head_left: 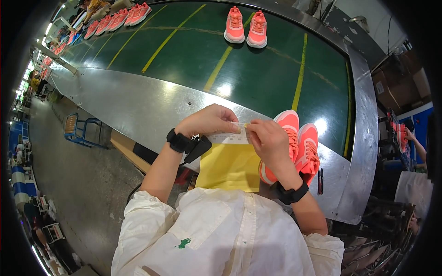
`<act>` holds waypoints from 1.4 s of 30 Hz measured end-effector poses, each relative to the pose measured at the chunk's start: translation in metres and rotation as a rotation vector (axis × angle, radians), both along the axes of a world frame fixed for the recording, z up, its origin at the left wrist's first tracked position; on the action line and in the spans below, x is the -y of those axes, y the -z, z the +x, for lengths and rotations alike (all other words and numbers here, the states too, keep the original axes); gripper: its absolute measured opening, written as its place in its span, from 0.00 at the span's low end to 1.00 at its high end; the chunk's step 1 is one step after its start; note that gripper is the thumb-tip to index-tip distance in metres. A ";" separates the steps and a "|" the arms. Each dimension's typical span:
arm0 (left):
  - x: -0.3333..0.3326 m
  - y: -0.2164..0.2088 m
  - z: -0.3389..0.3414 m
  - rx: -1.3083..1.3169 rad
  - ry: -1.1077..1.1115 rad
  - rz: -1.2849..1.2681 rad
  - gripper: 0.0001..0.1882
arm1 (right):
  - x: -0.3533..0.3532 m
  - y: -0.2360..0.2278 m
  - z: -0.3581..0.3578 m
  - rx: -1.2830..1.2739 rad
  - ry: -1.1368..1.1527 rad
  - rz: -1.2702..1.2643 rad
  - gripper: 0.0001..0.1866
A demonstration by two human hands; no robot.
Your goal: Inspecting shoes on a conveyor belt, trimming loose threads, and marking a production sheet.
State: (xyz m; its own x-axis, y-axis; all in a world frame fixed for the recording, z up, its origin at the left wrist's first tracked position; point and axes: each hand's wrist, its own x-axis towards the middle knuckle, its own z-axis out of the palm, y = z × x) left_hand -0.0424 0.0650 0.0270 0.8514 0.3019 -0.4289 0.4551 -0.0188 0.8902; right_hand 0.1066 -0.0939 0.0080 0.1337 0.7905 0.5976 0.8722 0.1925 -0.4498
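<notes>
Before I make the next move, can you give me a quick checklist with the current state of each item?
1. Left hand has a grip on the label strip: ok, pinched by thumb and fingers.
2. Right hand at the strip's right end: ok, fingertips are there.
3. A label lifted off the strip: cannot tell, fingers hide that end.
4. Near pair of shoes in full view: not ok, the right hand covers part of one.
5. Far pair of shoes apart from both hands: ok, on the green belt.

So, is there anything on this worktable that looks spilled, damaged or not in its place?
No, nothing clearly stands out. The left hand and right hand hold a white strip; coral shoes sit side by side nearby.
</notes>
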 end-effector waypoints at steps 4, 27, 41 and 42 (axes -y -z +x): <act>-0.017 0.037 -0.002 0.039 -0.043 0.073 0.14 | 0.013 -0.007 0.011 -0.703 0.152 -0.045 0.04; 0.099 0.029 0.108 0.383 0.310 0.690 0.38 | 0.118 0.002 0.020 -0.553 0.543 -0.588 0.05; 0.112 0.049 0.084 0.404 0.017 0.406 0.41 | 0.079 0.038 0.020 -0.017 0.512 -0.770 0.07; 0.113 0.049 0.077 0.346 -0.007 0.446 0.42 | 0.079 0.039 0.022 -0.001 0.508 -0.794 0.07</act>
State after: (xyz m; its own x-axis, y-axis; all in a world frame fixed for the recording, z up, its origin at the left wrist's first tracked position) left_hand 0.0349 -0.0481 -0.0216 0.9169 0.3965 0.0454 0.1395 -0.4250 0.8944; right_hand 0.1282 -0.1732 -0.0314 0.5742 0.8136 -0.0914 0.7671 -0.5737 -0.2870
